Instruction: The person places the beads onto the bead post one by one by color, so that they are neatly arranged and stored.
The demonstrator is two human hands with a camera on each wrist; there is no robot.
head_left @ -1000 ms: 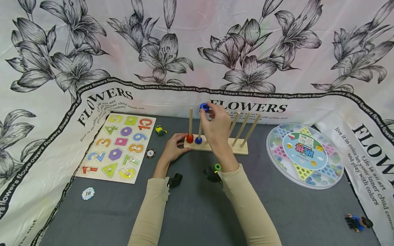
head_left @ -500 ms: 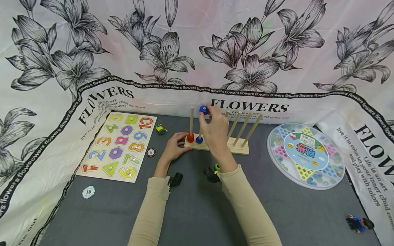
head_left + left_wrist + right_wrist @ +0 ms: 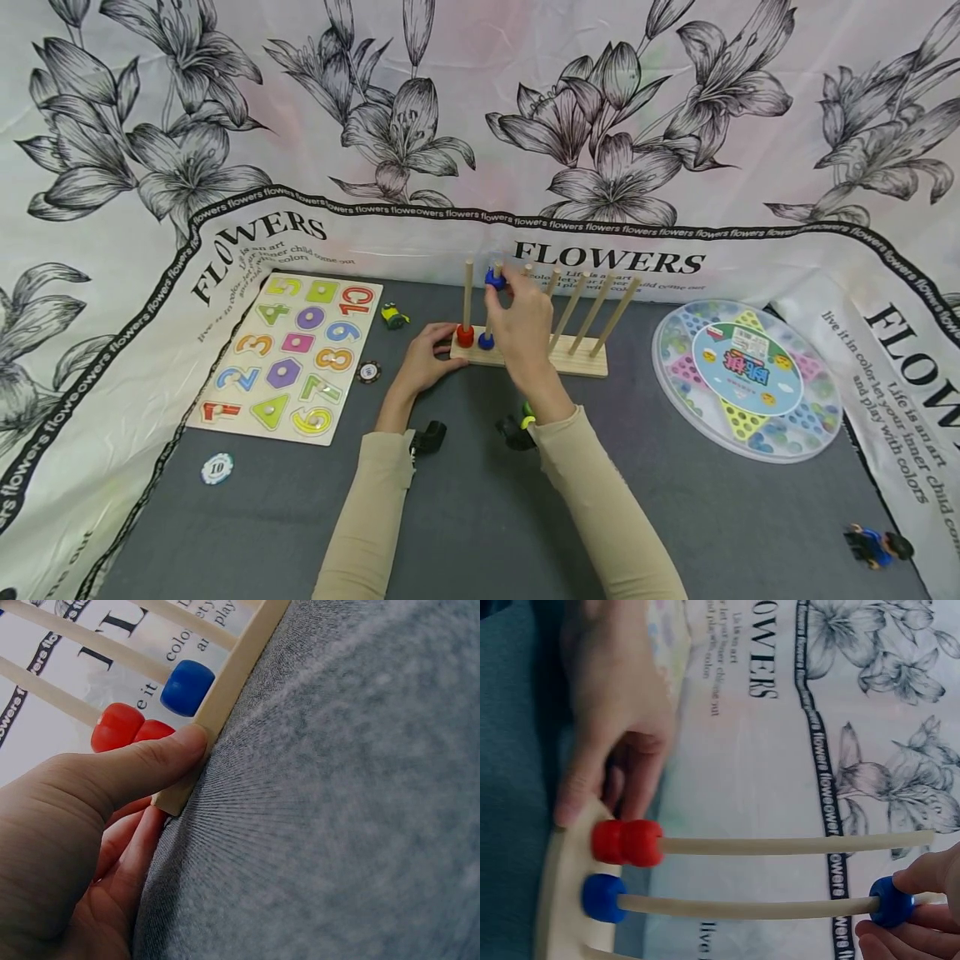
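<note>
A wooden peg stand [image 3: 480, 356] with several upright rods stands at the middle of the table. My left hand [image 3: 426, 360] grips its left end, thumb on the near edge in the left wrist view. Two red beads [image 3: 627, 842] sit at the bottom of the first rod. One blue bead [image 3: 187, 688] lies at the foot of the second rod. Near the top of that same rod, my right hand [image 3: 523, 321] pinches another blue bead [image 3: 892, 901], and the rod passes through it. The right hand hides parts of the middle rods in the head view.
A number puzzle board [image 3: 296, 358] lies to the left, with a small yellow-green toy [image 3: 393, 316] and a dark poker chip [image 3: 368, 372] beside it. A white chip [image 3: 217, 468] is nearer. At right are a round Chinese checkers box [image 3: 746, 381] and a toy figure [image 3: 877, 546].
My right hand has lowered the blue bead from above the second rod onto its top, and the rod tip now shows above the bead. The left hand stays on the stand.
</note>
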